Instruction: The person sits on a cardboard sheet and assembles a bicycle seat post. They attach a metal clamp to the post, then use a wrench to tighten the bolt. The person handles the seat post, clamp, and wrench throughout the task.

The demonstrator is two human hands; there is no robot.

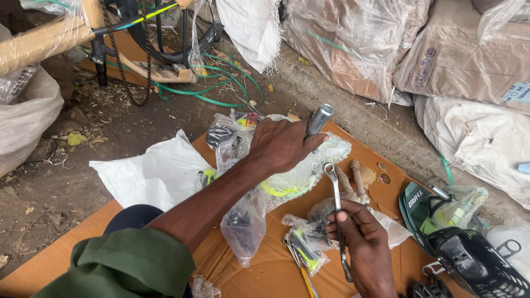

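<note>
The left hand [284, 144] has its grip closed round a metal tube [318, 120]; the right hand [359, 240] clasps a spanner [337, 212]; bagged parts [243, 221] lie unopened on cardboard [265, 270].

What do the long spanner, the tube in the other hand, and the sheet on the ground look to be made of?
Long silver ring spanner, in the right hand: bare steel, going by its dull grey sheen. Short shiny tube, in the left hand: polished or plated metal, brightly glinting. Flat brown sheet: apparently cardboard, matte and creased.
</note>
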